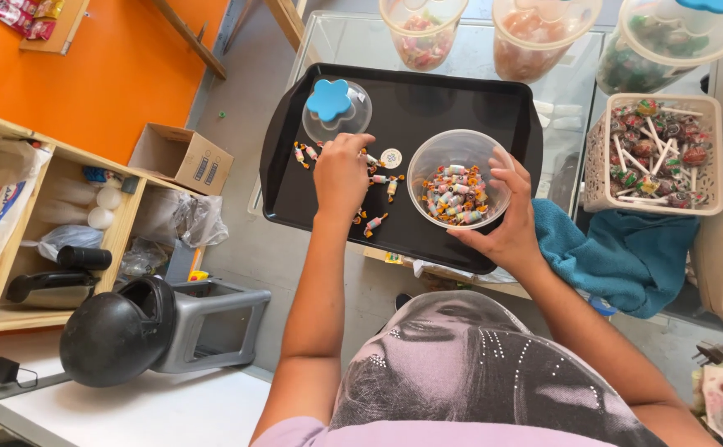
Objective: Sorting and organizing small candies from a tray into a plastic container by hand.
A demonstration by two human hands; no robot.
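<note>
1. Wrapped candies point(375, 178) lie scattered mid-tray point(279, 149), within reach.
2. Left hand point(342, 172) is pinched together on one candy.
3. Right hand point(506, 217) is clamped on the bowl's point(458, 178) near rim, steadying it.

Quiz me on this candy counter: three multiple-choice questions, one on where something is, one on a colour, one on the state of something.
1. Where does the clear bowl of wrapped candies sit?
A. on the black tray
B. on the blue towel
C. in the white basket

2. What colour is the flower-shaped knob on the clear lid?
A. red
B. blue
C. green

3. What is the right hand doing?
A. lying flat on the towel
B. holding a lollipop
C. gripping the bowl's rim

Answers:
1 A, the bowl stands on the tray's right side.
2 B, the knob is light blue.
3 C, its fingers wrap the bowl's edge while the left hand reaches among loose candies.
</note>
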